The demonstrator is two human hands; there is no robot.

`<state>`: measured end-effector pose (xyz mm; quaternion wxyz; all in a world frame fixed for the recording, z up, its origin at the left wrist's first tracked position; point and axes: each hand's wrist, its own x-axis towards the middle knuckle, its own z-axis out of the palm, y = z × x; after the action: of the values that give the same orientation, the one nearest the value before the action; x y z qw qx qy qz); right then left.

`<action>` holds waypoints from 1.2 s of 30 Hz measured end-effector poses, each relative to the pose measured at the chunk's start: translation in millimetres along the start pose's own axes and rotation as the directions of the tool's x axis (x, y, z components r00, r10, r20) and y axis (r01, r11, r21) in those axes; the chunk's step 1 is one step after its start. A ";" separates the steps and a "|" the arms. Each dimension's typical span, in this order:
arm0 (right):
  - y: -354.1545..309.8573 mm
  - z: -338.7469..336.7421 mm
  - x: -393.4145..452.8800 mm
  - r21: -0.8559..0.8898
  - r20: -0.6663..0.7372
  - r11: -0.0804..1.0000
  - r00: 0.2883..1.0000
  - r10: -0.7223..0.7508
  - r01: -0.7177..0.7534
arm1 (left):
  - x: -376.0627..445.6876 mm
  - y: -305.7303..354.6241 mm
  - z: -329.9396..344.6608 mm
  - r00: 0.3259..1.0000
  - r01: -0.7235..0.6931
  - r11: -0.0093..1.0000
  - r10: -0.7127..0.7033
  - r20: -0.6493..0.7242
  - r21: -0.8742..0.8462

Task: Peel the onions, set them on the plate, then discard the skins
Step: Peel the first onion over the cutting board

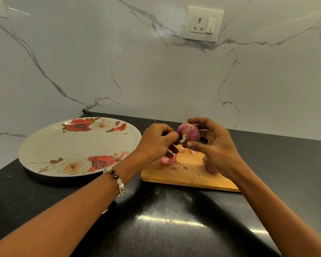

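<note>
My right hand point(214, 145) holds a purple onion point(190, 131) in its fingertips, lifted above the wooden cutting board point(185, 175). My left hand point(157, 142) pinches the pale stalk end at the onion's lower left. Loose pink skins point(168, 160) lie on the board under my left hand. A second onion point(209, 165) rests on the board, partly hidden behind my right wrist. The round white plate point(63, 143) with red roses sits to the left of the board with nothing on it.
Everything stands on a black stone counter point(156, 219) against a white marble wall point(156, 71). A wall socket with a switch point(203, 24) is above the board. The plate's right rim almost touches the board's left edge.
</note>
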<state>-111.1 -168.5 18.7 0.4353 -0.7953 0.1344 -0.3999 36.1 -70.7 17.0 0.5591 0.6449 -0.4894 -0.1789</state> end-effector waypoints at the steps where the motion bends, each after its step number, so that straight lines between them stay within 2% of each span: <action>1: -1.2 -0.9 -0.3 0.044 0.002 0.999 1.000 0.017 -0.017 | 0.2 0.5 -0.4 1.000 0.007 1.000 -0.007 0.013 -0.010; 7: -2.4 -6.1 -0.6 0.259 0.005 0.956 0.990 0.142 -0.138 | 2.3 1.2 -3.9 0.996 0.084 0.990 -0.082 0.025 -0.109; 12: -3.3 -8.3 1.5 0.448 0.026 0.865 0.971 0.238 -0.224 | 3.7 1.1 -7.0 0.987 0.161 0.969 -0.163 0.005 -0.186; 19: 0.0 -11.2 3.8 0.616 0.012 0.750 0.955 0.297 -0.242 | 3.9 1.0 -8.5 0.980 0.196 0.969 -0.199 -0.006 -0.153; 23: -2.3 -10.5 4.2 0.625 0.010 0.740 0.950 0.312 -0.250 | 1.5 0.5 -7.0 0.991 0.130 0.991 -0.129 0.029 -0.043; 26: -3.3 -9.3 4.1 0.601 0.005 0.752 0.942 0.336 -0.271 | 0.9 -0.5 -1.1 0.998 0.003 0.998 0.001 -0.061 0.055; 29: -3.3 -8.1 2.9 0.575 0.016 0.763 0.936 0.351 -0.296 | -0.2 1.4 1.6 0.964 -0.190 0.975 0.207 -0.166 0.112; 32: -5.2 -5.2 1.0 0.538 0.050 0.783 0.939 0.341 -0.313 | -1.7 4.2 1.8 0.918 -0.340 0.931 0.359 -0.167 0.131; 36: -8.2 -0.7 -0.5 0.491 0.079 0.806 0.938 0.337 -0.331 | -0.3 0.2 3.8 0.885 -0.399 0.891 0.436 -0.165 0.217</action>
<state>-113.0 -163.9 25.2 0.6876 -0.6178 0.1674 -0.3428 33.0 -72.4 15.9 0.5731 0.5863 -0.5694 0.0590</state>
